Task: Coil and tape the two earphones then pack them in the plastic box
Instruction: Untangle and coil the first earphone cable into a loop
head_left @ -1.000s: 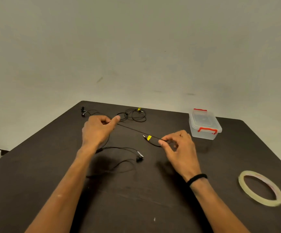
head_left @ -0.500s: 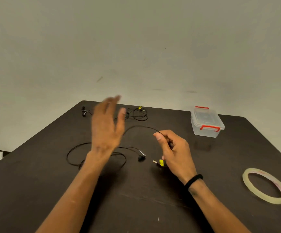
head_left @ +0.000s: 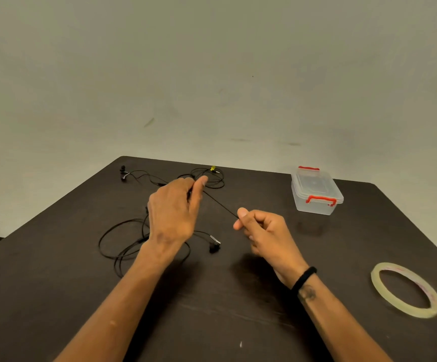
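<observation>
Since half a second ago, left hand (head_left: 171, 212) has closed from open fingers to pinch the near earphone's cord (head_left: 220, 203), now stretched taut toward right hand (head_left: 261, 231), which grips its other end. Second earphone (head_left: 207, 176) lies at 12 o'clock on the desk (head_left: 212, 309); plastic box (head_left: 316, 190), lidded, at 2 o'clock.

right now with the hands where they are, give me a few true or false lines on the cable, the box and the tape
1. Both hands, left hand and right hand, pinch one cable stretched between them. True.
2. The plastic box has its lid off. False: the lid is on.
3. The tape roll lies on the table at the right, untouched. True.
4. The second earphone is already in the box. False: it lies loose at the table's far edge.
</observation>
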`<state>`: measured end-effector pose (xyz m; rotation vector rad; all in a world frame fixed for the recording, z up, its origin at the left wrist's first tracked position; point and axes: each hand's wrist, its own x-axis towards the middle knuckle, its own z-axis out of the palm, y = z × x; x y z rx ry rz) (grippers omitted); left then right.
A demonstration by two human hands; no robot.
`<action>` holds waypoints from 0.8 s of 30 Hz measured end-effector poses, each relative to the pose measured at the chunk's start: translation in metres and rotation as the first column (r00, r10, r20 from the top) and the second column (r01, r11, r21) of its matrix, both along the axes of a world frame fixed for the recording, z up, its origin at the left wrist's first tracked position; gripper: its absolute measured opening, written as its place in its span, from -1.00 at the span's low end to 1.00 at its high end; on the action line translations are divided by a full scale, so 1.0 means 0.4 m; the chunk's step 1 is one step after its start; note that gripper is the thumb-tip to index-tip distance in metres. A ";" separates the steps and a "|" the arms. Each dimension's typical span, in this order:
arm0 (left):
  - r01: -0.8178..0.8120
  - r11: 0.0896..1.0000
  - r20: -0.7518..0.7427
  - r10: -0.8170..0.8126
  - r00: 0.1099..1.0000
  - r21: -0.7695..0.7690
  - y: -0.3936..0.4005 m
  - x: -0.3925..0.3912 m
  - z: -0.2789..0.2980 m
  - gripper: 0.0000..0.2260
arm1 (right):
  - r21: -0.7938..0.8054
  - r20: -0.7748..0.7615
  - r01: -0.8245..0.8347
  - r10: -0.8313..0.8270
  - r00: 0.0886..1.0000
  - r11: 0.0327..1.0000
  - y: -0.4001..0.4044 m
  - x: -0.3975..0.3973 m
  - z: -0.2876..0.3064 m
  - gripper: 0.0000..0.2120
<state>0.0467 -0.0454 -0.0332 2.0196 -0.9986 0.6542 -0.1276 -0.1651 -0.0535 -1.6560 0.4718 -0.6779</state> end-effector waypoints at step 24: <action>0.244 0.970 0.134 -0.242 0.961 0.000 -0.020 -0.083 0.000 -0.59 | -0.684 -0.076 0.024 -0.104 0.992 0.729 0.025 0.004 -0.024 -0.56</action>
